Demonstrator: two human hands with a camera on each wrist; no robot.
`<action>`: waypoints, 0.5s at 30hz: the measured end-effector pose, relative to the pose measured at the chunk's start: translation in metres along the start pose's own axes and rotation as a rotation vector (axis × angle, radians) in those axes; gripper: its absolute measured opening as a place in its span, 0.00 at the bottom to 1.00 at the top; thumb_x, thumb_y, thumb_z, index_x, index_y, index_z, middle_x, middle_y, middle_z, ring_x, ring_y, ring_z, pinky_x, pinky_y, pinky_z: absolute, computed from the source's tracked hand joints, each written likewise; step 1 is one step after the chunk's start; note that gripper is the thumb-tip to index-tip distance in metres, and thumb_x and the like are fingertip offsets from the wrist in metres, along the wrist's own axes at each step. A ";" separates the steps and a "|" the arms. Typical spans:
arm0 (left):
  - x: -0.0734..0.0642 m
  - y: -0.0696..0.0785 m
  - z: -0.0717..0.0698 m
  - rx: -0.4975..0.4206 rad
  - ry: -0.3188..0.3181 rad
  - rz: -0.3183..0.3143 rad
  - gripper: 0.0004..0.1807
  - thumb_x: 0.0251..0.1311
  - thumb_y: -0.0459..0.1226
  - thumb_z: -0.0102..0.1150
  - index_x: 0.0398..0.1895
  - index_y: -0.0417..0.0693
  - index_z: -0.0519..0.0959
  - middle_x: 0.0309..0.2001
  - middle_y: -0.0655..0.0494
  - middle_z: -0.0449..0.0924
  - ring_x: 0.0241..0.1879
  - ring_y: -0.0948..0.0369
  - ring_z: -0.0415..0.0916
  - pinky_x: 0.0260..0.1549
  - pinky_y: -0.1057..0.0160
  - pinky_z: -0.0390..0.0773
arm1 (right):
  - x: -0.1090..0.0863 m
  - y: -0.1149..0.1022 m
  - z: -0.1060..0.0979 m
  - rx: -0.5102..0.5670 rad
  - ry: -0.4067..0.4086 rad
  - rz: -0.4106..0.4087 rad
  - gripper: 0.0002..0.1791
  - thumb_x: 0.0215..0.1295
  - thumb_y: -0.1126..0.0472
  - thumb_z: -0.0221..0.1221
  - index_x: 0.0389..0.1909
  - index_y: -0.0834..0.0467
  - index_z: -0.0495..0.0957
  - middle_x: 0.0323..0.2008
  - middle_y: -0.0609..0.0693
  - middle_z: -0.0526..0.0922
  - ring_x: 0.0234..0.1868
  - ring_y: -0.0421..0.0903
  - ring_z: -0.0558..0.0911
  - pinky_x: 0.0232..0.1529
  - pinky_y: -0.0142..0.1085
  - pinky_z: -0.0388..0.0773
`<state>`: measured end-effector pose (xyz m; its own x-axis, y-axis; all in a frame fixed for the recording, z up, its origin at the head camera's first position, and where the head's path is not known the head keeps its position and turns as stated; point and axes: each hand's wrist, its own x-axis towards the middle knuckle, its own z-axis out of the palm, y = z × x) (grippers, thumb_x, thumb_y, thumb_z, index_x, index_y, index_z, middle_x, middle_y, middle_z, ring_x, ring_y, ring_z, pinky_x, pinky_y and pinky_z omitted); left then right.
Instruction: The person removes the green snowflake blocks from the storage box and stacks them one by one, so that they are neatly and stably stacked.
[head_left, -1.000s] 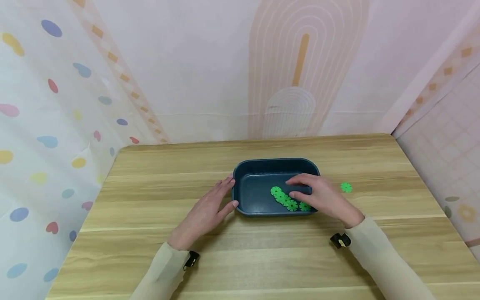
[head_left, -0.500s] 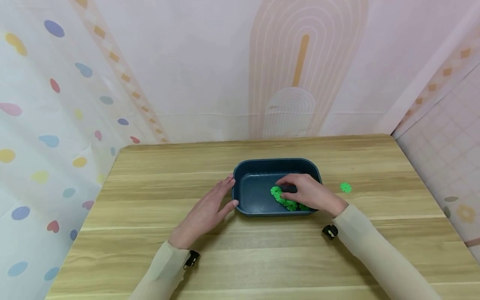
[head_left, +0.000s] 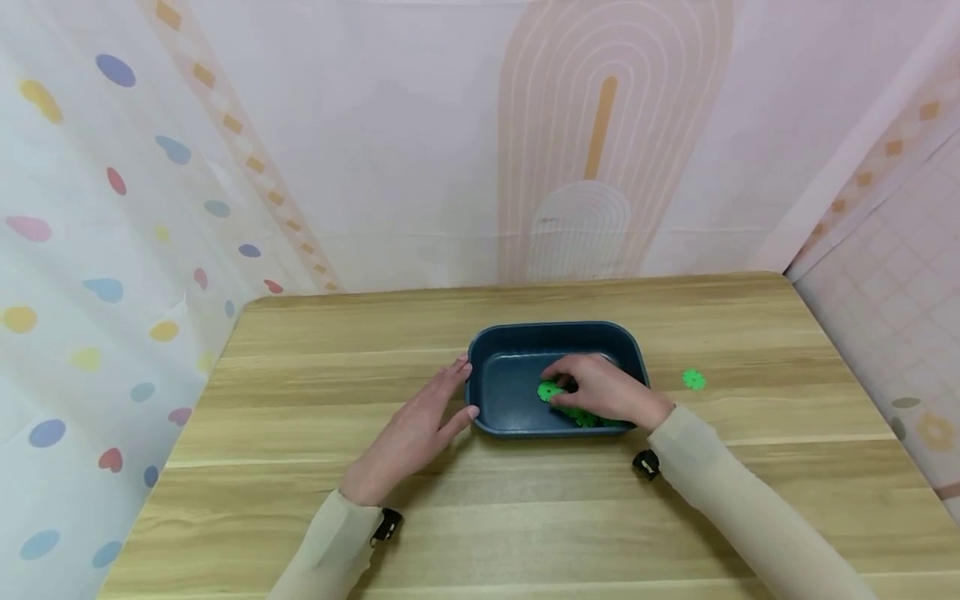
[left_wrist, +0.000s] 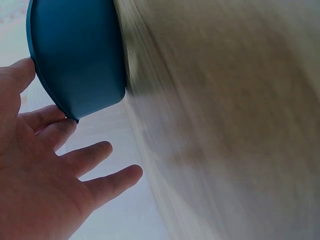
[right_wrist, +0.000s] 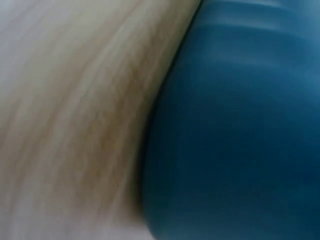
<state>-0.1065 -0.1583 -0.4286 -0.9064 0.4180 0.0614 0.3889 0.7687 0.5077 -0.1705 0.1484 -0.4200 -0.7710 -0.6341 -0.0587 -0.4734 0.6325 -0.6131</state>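
Note:
A dark blue tray point(head_left: 510, 429) with raised walls stands on the table. Inside, toward its near right side, lies an overlapping row of several green notched plastic discs point(head_left: 584, 420), partly covered by my right hand point(head_left: 600, 387). The thumb and index finger of that hand are curled round the green disc point(head_left: 548, 390) at the row's left end. Against the tray's left wall rests my left hand point(head_left: 412, 433), its fingers extended. In the left wrist view its fingertips point(left_wrist: 65, 126) touch the rim. The right wrist view shows the tray wall point(right_wrist: 240, 140), but no hand.
One loose green disc point(head_left: 693, 380) lies on the wooden table point(head_left: 525, 533), to the right of the tray. Patterned curtains point(head_left: 405, 150) hang behind the table and along both sides.
My right hand has moved left and down inside the tray, to the left end of the disc row. My left hand has stayed at the tray's left wall.

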 end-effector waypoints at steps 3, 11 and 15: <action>0.000 0.000 0.001 -0.001 -0.001 -0.004 0.37 0.78 0.53 0.52 0.82 0.47 0.59 0.83 0.56 0.50 0.78 0.44 0.54 0.71 0.40 0.64 | 0.003 -0.001 0.003 0.009 -0.010 -0.016 0.19 0.70 0.60 0.68 0.59 0.61 0.83 0.52 0.51 0.86 0.50 0.45 0.84 0.53 0.44 0.83; 0.001 0.001 0.000 -0.008 -0.001 -0.008 0.36 0.78 0.52 0.52 0.82 0.47 0.59 0.83 0.55 0.50 0.78 0.44 0.54 0.71 0.41 0.63 | 0.009 -0.001 0.006 0.027 -0.001 -0.030 0.20 0.68 0.60 0.69 0.58 0.60 0.83 0.51 0.50 0.85 0.50 0.46 0.83 0.53 0.43 0.82; 0.000 0.001 0.000 -0.003 0.003 -0.004 0.36 0.78 0.52 0.52 0.82 0.46 0.59 0.82 0.55 0.51 0.79 0.45 0.54 0.72 0.42 0.63 | 0.010 0.000 0.007 0.002 0.010 -0.020 0.20 0.67 0.58 0.70 0.58 0.60 0.84 0.51 0.50 0.85 0.50 0.46 0.81 0.54 0.45 0.81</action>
<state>-0.1064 -0.1575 -0.4277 -0.9086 0.4132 0.0617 0.3844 0.7690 0.5108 -0.1754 0.1392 -0.4263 -0.7658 -0.6419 -0.0388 -0.4876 0.6190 -0.6158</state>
